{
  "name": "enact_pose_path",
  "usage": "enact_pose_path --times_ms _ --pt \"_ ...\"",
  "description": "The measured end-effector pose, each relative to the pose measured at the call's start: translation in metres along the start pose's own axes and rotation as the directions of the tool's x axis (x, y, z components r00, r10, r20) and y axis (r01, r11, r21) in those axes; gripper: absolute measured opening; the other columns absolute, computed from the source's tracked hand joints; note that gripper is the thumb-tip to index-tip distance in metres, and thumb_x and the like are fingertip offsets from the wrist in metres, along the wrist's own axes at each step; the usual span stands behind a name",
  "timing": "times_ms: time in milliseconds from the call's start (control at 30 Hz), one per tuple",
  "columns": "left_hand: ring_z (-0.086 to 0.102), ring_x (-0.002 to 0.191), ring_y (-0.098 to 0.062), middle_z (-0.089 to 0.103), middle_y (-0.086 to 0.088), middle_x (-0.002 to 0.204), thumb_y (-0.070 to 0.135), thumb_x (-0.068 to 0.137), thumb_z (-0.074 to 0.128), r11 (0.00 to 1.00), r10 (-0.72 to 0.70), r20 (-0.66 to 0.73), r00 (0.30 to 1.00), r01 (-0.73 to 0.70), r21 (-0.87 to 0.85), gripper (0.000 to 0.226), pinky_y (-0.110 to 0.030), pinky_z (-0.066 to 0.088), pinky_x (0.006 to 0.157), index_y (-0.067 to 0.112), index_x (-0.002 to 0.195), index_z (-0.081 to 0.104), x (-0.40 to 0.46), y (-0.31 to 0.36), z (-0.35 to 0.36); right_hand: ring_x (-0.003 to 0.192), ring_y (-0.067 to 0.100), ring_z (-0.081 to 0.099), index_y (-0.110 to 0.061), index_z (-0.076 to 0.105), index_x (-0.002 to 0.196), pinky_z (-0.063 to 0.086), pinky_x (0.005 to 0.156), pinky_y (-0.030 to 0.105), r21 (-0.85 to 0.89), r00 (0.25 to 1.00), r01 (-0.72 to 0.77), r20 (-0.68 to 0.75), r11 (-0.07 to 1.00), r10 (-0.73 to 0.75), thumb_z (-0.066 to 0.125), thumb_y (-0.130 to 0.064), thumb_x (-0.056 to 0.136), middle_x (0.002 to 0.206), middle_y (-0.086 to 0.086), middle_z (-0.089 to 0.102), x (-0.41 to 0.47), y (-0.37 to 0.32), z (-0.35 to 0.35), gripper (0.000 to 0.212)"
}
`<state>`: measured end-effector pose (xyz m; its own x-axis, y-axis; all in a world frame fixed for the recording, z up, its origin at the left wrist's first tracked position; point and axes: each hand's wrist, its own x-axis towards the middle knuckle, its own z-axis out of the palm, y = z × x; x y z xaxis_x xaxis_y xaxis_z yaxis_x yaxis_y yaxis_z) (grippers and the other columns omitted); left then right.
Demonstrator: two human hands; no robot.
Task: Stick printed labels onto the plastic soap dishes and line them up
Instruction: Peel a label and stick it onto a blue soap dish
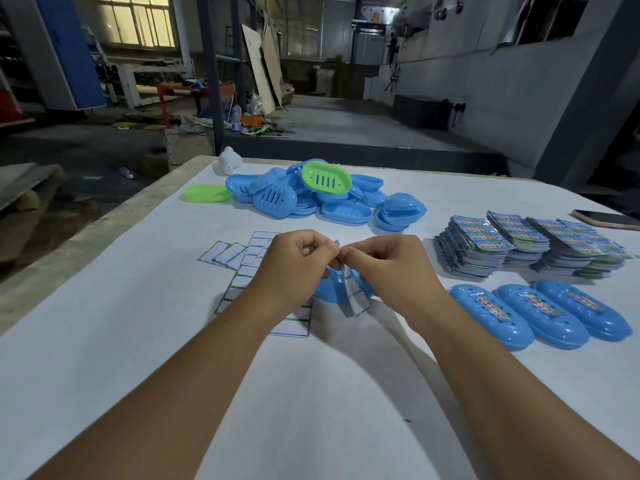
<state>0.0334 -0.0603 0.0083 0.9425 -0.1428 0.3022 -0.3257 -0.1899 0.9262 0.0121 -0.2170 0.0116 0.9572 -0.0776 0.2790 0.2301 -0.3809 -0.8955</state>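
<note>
My left hand point(294, 263) and my right hand point(388, 268) meet at mid table, and both pinch a strip of label backing point(355, 292) that hangs down between them. Directly beneath the hands lies a blue soap dish point(330, 289), mostly hidden. At the right, three blue soap dishes point(540, 315) with colourful labels on top lie side by side in a row. A heap of blue and green unlabelled soap dishes point(311, 195) sits at the back of the table. Stacks of printed labels point(530, 245) stand at the right.
Used white backing sheets point(242, 258) lie left of my hands on the white table point(138, 341). A phone point(606, 220) rests at the far right edge. A small white object point(229, 161) stands at the back left. Workshop floor and clutter lie beyond.
</note>
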Motion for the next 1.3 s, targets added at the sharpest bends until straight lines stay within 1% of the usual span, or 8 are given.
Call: enact_pose_path --times_ms 133,300,467,633,833,1000,1133,1300 --pt "0.061 0.058 0.000 0.070 0.010 0.064 0.015 0.098 0.058 1.000 0.002 0.044 0.999 -0.003 0.028 0.023 -0.011 0.046 0.058 0.017 0.077 0.067 0.001 -0.002 0.001 0.059 0.012 0.043 -0.027 0.080 0.071 0.036 0.051 0.029 0.034 0.999 -0.053 0.002 0.998 0.053 0.070 -0.033 0.077 0.059 0.002 0.057 -0.001 -0.003 0.002 0.013" --pt "0.064 0.069 -0.021 0.068 0.004 0.071 0.025 0.100 0.053 0.984 0.046 0.060 0.997 -0.055 0.167 0.019 -0.036 0.053 0.071 0.021 0.083 0.061 0.000 -0.008 0.007 0.055 0.010 0.046 -0.022 0.075 0.064 0.039 0.049 0.026 0.030 0.987 -0.149 -0.054 0.988 0.151 0.068 -0.031 0.074 0.054 -0.005 0.057 0.001 -0.002 0.001 0.015" --pt "0.059 0.062 -0.010 0.066 0.010 0.066 0.027 0.097 0.049 0.974 0.043 -0.015 0.999 -0.039 0.225 0.020 -0.016 0.043 0.056 0.024 0.078 0.057 0.001 -0.009 0.005 0.054 0.014 0.048 -0.009 0.069 0.063 0.037 0.048 0.026 0.120 0.969 -0.223 -0.079 0.967 0.233 0.065 -0.030 0.076 0.058 -0.001 0.058 0.003 0.001 0.001 0.025" --pt "0.059 0.051 -0.001 0.069 0.003 0.069 0.022 0.093 0.048 0.992 -0.066 -0.109 0.992 0.077 0.102 0.017 -0.018 0.041 0.050 0.016 0.080 0.058 0.007 -0.009 0.001 0.047 0.008 0.053 -0.012 0.069 0.065 0.037 0.046 0.024 0.191 0.961 -0.221 -0.123 0.956 0.247 0.064 -0.022 0.085 0.061 -0.006 0.063 0.007 0.000 -0.005 0.023" --pt "0.061 0.059 -0.001 0.062 0.020 0.060 0.053 0.082 0.056 0.990 -0.130 -0.027 0.991 0.129 -0.055 0.031 -0.034 0.058 0.068 0.025 0.090 0.066 0.006 -0.006 0.007 0.057 0.011 0.056 -0.007 0.072 0.072 0.042 0.042 0.022 0.193 0.977 -0.201 -0.037 0.960 0.212 0.062 -0.020 0.090 0.064 -0.003 0.065 0.002 -0.002 0.004 0.024" --pt "0.051 0.065 -0.017 0.059 -0.006 0.068 0.034 0.089 0.068 0.992 -0.119 -0.012 0.993 0.118 -0.033 0.036 -0.037 0.046 0.070 -0.001 0.085 0.064 0.006 -0.014 0.007 0.059 0.016 0.057 -0.002 0.071 0.078 0.043 0.045 0.027 0.269 0.975 -0.221 0.030 0.937 0.222 0.060 -0.017 0.092 0.070 0.002 0.068 0.002 -0.002 0.003 0.023" --pt "0.040 0.058 -0.013 0.052 -0.001 0.064 0.026 0.092 0.067 0.991 -0.107 -0.062 0.992 0.112 0.072 0.026 -0.030 0.037 0.061 0.005 0.076 0.061 0.010 -0.017 -0.001 0.059 0.011 0.066 -0.014 0.071 0.073 0.048 0.050 0.028 -0.057 0.984 -0.150 -0.109 0.987 0.143 0.056 -0.021 0.092 0.073 -0.005 0.074 0.008 0.004 -0.010 0.025" --pt "0.040 0.059 -0.012 0.050 -0.002 0.066 0.028 0.093 0.063 0.977 -0.101 0.005 0.995 0.098 0.187 0.022 -0.033 0.038 0.062 0.009 0.082 0.062 0.010 -0.023 -0.007 0.078 0.023 0.067 -0.023 0.066 0.083 0.057 0.076 0.041 -0.537 0.979 -0.074 -0.200 0.841 -0.041 0.049 -0.031 0.096 0.084 -0.004 0.072 0.012 0.013 -0.033 0.023"
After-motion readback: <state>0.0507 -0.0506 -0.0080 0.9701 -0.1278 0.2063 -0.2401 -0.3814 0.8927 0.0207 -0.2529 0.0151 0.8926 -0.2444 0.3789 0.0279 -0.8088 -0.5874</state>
